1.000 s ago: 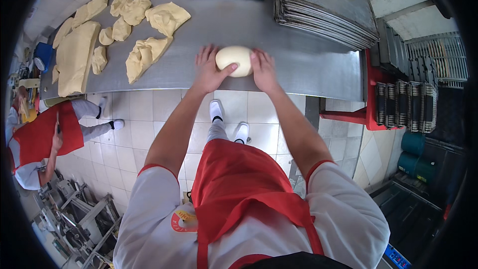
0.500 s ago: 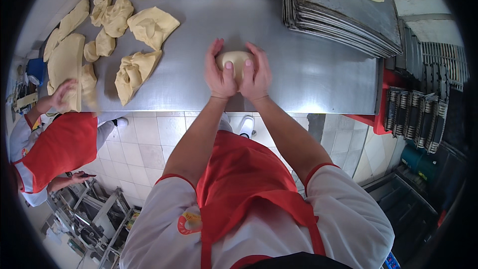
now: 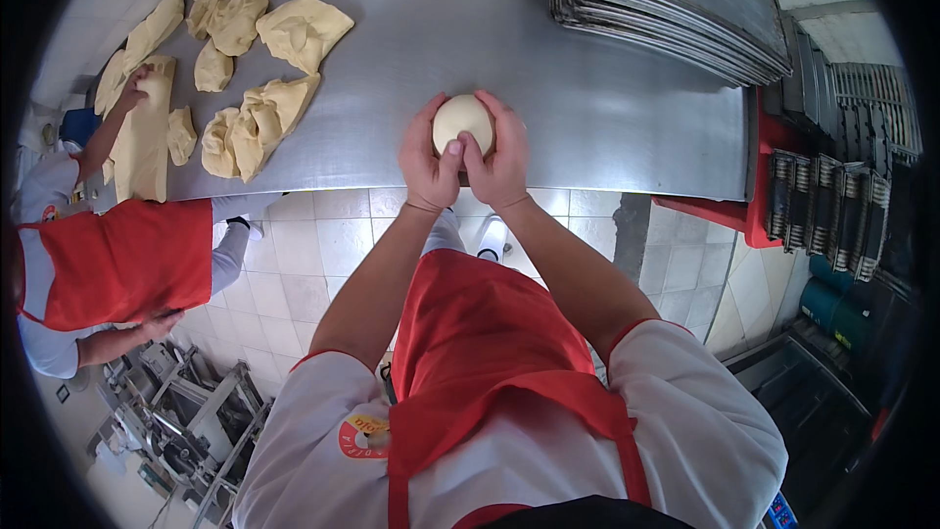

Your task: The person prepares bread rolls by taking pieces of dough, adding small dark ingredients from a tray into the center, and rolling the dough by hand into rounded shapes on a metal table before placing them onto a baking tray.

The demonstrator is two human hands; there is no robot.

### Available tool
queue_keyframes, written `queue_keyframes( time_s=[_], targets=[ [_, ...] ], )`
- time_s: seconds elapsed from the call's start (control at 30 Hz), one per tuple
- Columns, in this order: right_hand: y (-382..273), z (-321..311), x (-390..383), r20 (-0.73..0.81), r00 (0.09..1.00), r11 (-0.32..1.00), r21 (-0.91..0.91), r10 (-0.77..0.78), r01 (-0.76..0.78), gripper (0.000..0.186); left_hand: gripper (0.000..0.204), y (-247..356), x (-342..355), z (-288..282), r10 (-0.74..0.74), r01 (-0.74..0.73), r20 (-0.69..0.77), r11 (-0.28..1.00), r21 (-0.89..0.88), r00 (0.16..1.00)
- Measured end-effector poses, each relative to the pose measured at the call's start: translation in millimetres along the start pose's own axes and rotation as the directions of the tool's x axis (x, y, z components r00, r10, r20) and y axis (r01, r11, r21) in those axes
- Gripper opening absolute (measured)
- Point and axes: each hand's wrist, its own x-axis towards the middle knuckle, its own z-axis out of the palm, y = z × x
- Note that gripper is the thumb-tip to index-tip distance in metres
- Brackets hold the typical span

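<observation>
A person's left hand (image 3: 421, 159) and right hand (image 3: 506, 159) cup a smooth, pale dough ball (image 3: 463, 118) near the front edge of a metal desk (image 3: 392, 59). The fingers (image 3: 506, 122) curve closed around its left and right sides; both thumbs press together against its near side. Irregular dough pieces (image 3: 302, 31) lie well apart, leftward.

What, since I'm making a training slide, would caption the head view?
Left hand and right hand cup a pale dough ball at a metal table, dough pieces leftward, stacked trays rightward.
</observation>
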Motion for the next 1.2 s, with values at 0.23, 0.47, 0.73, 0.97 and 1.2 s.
queue_keyframes(
  time_s=[0.23,0.47,0.73,0.97,1.2],
  targets=[
    [36,32,56,-0.022,0.991,0.981,-0.140,0.133,-0.135,0.059,0.074,-42,76,33,0.035,-0.060,-0.185,0.989,-0.134,0.982],
    [17,18,33,-0.015,0.961,0.934,-0.232,0.277,-0.273,0.071,0.076,-9,54,17,-0.007,0.010,-0.049,0.998,0.060,0.999],
    [18,11,28,0.021,0.930,0.930,-0.014,0.367,-0.367,0.079,0.077,-27,38,24,0.015,-0.016,-0.055,1.000,-0.015,0.998],
    [38,23,51,-0.057,0.958,0.944,-0.163,0.280,-0.286,0.082,0.076,-47,85,34,0.101,-0.101,-0.142,0.995,0.002,0.985],
    [9,-6,6,0.003,0.950,0.944,-0.114,0.311,-0.308,0.081,0.075,-6,14,19,-0.029,0.035,0.044,0.990,-0.134,0.999]
  ],
)
